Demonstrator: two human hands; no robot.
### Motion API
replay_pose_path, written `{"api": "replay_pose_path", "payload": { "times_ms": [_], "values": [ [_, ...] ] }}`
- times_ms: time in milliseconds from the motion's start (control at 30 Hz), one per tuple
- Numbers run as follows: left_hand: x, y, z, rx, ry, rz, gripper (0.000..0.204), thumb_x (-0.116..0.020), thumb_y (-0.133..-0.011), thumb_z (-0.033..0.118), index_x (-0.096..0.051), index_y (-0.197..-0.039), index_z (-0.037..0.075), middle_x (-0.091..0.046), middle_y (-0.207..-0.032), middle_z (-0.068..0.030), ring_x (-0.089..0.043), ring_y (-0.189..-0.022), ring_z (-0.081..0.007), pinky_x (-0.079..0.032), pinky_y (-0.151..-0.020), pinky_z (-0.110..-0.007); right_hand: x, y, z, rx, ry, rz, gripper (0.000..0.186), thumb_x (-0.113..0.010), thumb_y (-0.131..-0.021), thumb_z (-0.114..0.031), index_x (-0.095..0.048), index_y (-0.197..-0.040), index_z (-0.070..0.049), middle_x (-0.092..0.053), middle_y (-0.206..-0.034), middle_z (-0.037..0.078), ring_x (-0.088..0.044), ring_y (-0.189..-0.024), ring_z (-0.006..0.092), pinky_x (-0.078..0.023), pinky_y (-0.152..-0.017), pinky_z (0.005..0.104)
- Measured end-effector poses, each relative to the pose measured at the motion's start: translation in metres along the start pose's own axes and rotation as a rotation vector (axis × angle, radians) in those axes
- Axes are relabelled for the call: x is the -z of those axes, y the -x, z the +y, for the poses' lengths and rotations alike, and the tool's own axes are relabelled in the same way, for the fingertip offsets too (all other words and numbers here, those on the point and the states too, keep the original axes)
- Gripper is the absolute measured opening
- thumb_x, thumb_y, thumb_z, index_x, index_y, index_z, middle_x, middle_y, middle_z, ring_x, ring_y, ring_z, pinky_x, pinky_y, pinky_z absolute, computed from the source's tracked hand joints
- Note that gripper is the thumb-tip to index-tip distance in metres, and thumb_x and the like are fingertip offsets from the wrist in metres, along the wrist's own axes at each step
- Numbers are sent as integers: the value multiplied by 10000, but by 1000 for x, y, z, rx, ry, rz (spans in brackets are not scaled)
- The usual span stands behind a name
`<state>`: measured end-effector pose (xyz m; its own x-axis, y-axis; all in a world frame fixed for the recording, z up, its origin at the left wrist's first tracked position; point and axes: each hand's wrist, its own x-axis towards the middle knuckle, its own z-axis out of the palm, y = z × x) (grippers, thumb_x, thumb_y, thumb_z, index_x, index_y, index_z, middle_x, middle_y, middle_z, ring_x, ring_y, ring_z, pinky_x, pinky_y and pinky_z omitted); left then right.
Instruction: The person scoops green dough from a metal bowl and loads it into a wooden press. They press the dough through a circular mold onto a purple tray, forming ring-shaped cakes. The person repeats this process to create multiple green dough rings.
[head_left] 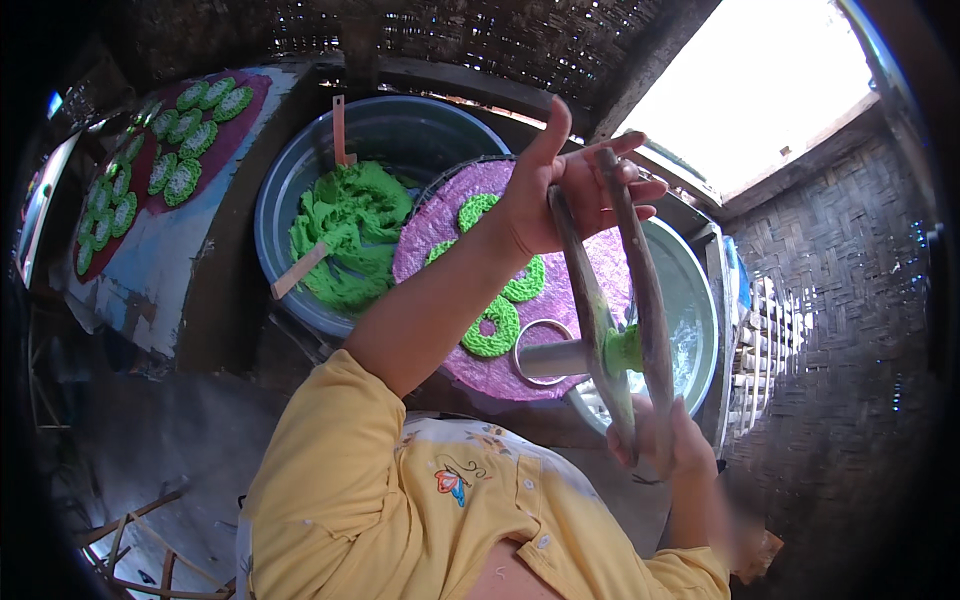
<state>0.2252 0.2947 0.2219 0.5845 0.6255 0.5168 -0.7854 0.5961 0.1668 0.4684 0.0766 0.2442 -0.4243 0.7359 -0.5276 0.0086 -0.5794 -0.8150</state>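
My left hand point(580, 195) is raised with its fingers spread, touching the upper ends of two long wooden bars point(639, 270). My right hand point(675, 445) grips the lower ends of these bars. Between the bars sits a metal cylinder point(555, 357) with a lump of green dough point(626, 347) at its right end. Beneath, a round pink board point(445, 200) holds several lacy green rings point(490, 326), and a metal ring point(530, 368) surrounds part of the cylinder from my view. My left forearm partly hides the rings.
A large blue basin point(280, 190) holds green dough point(345, 235) and two flat sticks. A pale basin point(690, 300) lies partly under the board. At left, more rings sit on maroon sheets point(240, 90) on a ledge. Woven walls point(830, 310) and a bright opening point(750, 80) border the workspace.
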Motion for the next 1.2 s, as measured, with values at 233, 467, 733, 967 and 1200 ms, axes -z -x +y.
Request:
{"api": "replay_pose_path", "payload": {
  "times_ms": [233, 467, 733, 967, 1200],
  "values": [
    [42, 14, -37, -174, -3, 285, 661, -391, -828, 677, -528, -1197, 147, -470, -631, 3, -534, -676, -175, -427, -800, -422, 35, 4, 2, -102, 141, 147, 643, -376, -895, -564, -500, -1095, 35, -621, -823, 135, -621, -677, 227, -498, -629, 333],
    [58, 38, -20, -208, 17, 252, 636, -331, -869, 643, -529, -1188, 130, -455, -585, -4, -540, -605, -185, -455, -735, -412, 22, -14, 3, -129, 325, 137, 544, -370, -918, -471, -554, -982, 36, -630, -770, 118, -614, -603, 195, -494, -595, 303],
    [75, 24, 8, -233, -1, 52, 651, -268, -897, 624, -546, -1189, 114, -418, -546, -3, -525, -566, -176, -450, -695, -386, 3, -41, -17, -24, 419, 356, 416, -465, -918, -379, -580, -961, 18, -553, -656, 40, -502, -510, 87, -401, -463, 238],
    [63, 28, -29, -222, 71, 406, 591, -307, -890, 626, -573, -928, 100, -300, -444, 32, -397, -400, -134, -406, -547, -328, 7, -11, -23, -112, 526, 448, 377, -490, -909, -339, -602, -946, 19, -526, -598, 24, -476, -465, 78, -380, -433, 230],
    [51, 54, -26, -218, 112, 465, 639, -292, -850, 694, -571, -862, 119, -299, -418, 16, -321, -342, -143, -362, -487, -340, -5, -10, -2, -137, 405, 354, 359, -491, -911, -337, -594, -925, 6, -535, -592, 27, -482, -451, 83, -371, -417, 226]
  ]
}}
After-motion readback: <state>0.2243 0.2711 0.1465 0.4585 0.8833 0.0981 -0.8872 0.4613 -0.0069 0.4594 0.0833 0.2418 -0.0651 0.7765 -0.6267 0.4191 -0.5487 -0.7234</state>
